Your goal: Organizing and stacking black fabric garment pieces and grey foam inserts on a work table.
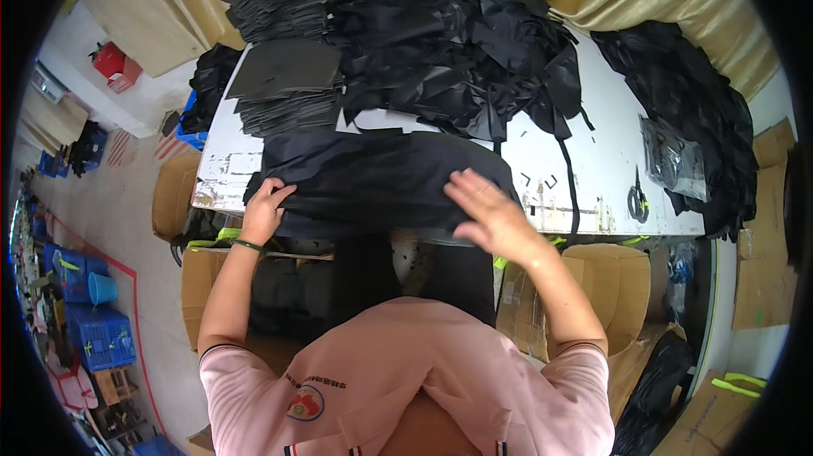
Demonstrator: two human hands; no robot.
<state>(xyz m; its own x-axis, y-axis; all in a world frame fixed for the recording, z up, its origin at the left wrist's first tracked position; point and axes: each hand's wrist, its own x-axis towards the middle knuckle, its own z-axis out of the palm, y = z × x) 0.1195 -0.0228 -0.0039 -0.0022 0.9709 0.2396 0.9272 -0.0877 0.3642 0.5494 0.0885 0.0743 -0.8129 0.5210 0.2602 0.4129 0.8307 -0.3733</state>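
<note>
Dark fabric (373, 181), a large folded piece, lies across the near edge of the white table (610, 160), right in front of you, and part of it hangs down over the edge. At its left end your left hand (264, 210) grips the cloth edge, with the fingers curled around it. Behind this hand stand two stacks of grey cut sheets (284, 88). Farther right, a big heap of black fabric pieces (457, 41) covers the middle of the table. Your right hand (491, 215) lies open and flat on the right part of the fabric, fingers spread, holding nothing. Near the right end of the table, black scissors (637, 200) lie just beside another black heap (694, 109).
</note>
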